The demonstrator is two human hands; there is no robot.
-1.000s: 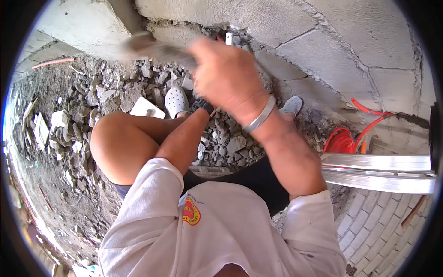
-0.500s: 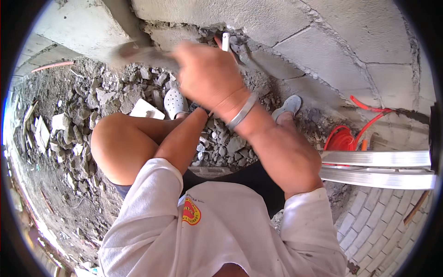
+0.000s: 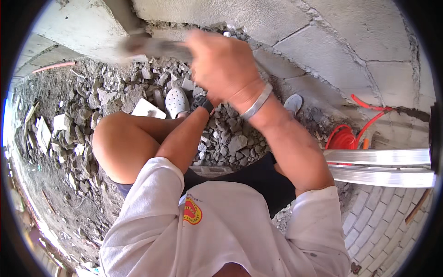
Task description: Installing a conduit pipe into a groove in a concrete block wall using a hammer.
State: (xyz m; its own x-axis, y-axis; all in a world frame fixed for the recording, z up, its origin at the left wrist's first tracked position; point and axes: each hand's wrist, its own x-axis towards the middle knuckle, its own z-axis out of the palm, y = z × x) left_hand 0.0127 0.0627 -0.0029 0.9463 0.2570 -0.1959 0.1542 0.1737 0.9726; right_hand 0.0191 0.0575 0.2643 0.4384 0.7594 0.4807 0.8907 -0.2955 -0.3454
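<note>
My right hand (image 3: 226, 64), smeared by motion, is raised in front of the broken foot of the wall. It is closed round the handle of a hammer (image 3: 164, 48), whose blurred head points left. My left forearm (image 3: 182, 138) reaches forward between my knees, with a dark band (image 3: 203, 102) at the wrist. Only a sliver of my left hand (image 3: 213, 98) shows; my right hand covers its fingers. Just beyond my right hand, a small pale tip (image 3: 227, 34) of something stands by the wall's broken edge; the rest of it is hidden.
Broken rubble (image 3: 235, 143) lies round my pale clogs (image 3: 176, 102). A white flat piece (image 3: 148, 109) rests on it at left. A block wall (image 3: 295, 51) rises ahead. At right are red tubing (image 3: 341, 137), metal rails (image 3: 378, 157) and pale paving (image 3: 369, 221).
My right hand and the hammer have moved a little to the right and away from me. More of my left wrist and its dark band now shows; the pale tip is more covered.
</note>
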